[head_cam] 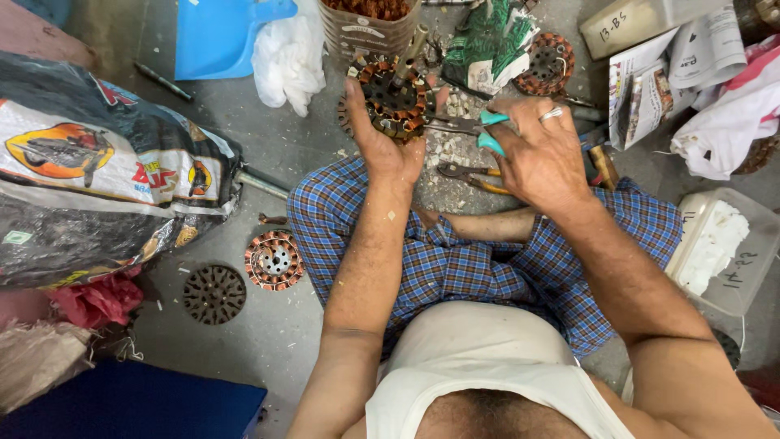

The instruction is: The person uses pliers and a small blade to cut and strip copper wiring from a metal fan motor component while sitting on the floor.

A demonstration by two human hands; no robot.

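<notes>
My left hand [380, 138] grips a round motor stator [396, 99] wound with copper wire, a metal shaft sticking up out of it. My right hand [540, 154], a ring on one finger, holds teal-handled pliers [475, 128] whose jaws reach toward the stator's edge. Both hands hover above the floor in front of my crossed legs, which are wrapped in blue checked cloth [455, 260]. Small white scraps [455, 150] lie on the floor beneath the hands.
Orange-handled pliers [471, 176] lie under my right hand. A copper-wound stator [274, 260] and a bare dark core [214, 294] lie at left by a large printed sack [97, 171]. A blue dustpan [219, 32], jar [370, 28], another stator [546, 63], papers and a plastic box [727, 248] surround me.
</notes>
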